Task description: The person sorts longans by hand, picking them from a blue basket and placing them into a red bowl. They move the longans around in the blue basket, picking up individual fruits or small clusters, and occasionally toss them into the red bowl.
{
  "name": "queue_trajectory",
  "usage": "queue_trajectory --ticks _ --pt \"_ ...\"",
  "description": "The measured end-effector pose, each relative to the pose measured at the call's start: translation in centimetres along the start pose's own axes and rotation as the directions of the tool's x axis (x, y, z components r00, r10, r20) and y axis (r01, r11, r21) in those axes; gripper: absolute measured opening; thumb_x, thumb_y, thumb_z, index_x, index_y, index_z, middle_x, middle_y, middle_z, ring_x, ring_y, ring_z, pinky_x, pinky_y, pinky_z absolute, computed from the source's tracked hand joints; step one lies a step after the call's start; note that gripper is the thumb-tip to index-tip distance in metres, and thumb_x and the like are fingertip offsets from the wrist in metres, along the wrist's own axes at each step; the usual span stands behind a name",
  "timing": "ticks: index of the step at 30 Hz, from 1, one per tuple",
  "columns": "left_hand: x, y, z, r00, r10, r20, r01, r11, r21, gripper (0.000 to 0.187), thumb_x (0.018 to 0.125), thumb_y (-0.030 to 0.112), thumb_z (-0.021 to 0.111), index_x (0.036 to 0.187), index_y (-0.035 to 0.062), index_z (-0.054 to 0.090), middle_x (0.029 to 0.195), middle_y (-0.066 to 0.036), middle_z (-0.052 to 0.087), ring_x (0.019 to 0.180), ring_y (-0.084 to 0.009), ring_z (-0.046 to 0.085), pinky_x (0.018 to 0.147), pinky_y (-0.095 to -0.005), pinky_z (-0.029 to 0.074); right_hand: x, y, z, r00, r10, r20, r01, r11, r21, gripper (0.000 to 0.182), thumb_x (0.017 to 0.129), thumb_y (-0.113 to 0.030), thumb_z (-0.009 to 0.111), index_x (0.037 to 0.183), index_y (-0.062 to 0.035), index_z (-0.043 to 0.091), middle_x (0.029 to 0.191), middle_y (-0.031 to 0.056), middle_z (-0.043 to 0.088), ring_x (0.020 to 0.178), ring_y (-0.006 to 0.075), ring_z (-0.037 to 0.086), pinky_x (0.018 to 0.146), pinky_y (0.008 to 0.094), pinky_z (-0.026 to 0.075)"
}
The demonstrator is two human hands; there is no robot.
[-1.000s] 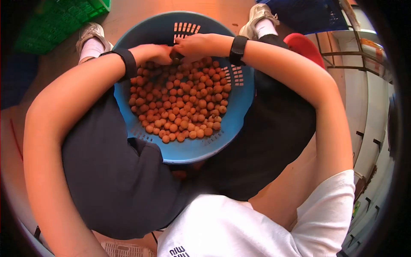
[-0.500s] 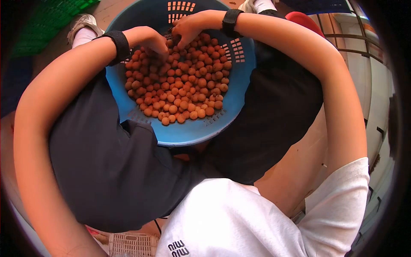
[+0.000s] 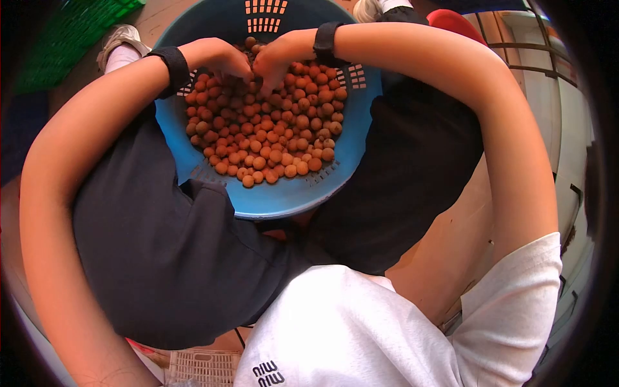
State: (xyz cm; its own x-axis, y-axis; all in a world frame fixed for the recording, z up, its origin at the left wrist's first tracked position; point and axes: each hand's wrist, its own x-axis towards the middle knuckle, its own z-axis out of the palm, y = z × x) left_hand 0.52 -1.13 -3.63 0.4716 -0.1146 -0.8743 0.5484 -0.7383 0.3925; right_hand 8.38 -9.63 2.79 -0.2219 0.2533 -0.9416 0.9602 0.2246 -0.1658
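Note:
Many round brown longans (image 3: 271, 142) lie heaped in a blue plastic basket (image 3: 271, 208) between the person's knees. My left hand (image 3: 225, 61) reaches into the far left part of the heap, knuckles bent downward. Its fingertips are largely hidden behind the hand and among the fruit. Close beside it, my right hand (image 3: 274, 59) is bent over the longans from the right. Its thumb points down to the fruit, apart from the curled fingers, and no longan can be made out between them. Both wrists wear black bands.
A green crate (image 3: 64, 45) stands at the far left. Near the bottom edge is a pale lattice crate (image 3: 203, 367). A red rounded object (image 3: 454, 26) sits beyond the right leg, and a metal frame (image 3: 532, 48) stands at the upper right.
My right hand has moved down and left, nearer to my left hand. My left hand has lifted slightly out of the fruit. The view has shifted a little.

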Motion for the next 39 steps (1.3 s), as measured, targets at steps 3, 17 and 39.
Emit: queue_trajectory --ticks 3,17,39 --pt "-1.6 0.8 0.2 0.999 0.000 0.041 0.000 1.000 0.000 0.050 0.075 0.044 0.052 0.115 0.0133 0.056 0.108 -0.012 0.059 0.098 -0.0213 0.057 0.085 -0.0317 0.043 0.2 -0.2 0.3 0.999 -0.043 0.012 0.042 0.999 0.028 0.056 0.080 -0.048 0.045 0.123 -0.0116 0.047 0.124 0.0130 0.048 0.113 0.0270 0.046 0.090 0.0410 0.040" --pt "-3.2 2.5 1.3 0.996 -0.081 0.044 0.075 0.989 0.125 0.047 0.068 0.047 0.054 0.101 0.0148 0.062 0.091 -0.009 0.060 0.078 -0.0194 0.054 0.071 -0.0292 0.040 0.5 -0.7 0.1 0.978 0.110 0.175 -0.124 0.989 0.075 0.076 0.071 -0.055 0.055 0.130 -0.0103 0.039 0.126 0.0202 0.046 0.113 0.0251 0.049 0.074 0.0347 0.051" --pt "-3.9 4.6 2.9 0.969 0.017 0.246 -0.021 1.000 0.014 0.063 0.077 0.042 0.051 0.129 0.0086 0.038 0.127 -0.023 0.038 0.110 -0.0336 0.047 0.083 -0.0375 0.049 -1.0 -2.9 1.4 0.967 -0.023 0.253 -0.017 0.988 0.156 0.046 0.079 -0.038 0.059 0.114 -0.0110 0.048 0.111 0.0111 0.050 0.083 0.0218 0.060 0.059 0.0275 0.058"
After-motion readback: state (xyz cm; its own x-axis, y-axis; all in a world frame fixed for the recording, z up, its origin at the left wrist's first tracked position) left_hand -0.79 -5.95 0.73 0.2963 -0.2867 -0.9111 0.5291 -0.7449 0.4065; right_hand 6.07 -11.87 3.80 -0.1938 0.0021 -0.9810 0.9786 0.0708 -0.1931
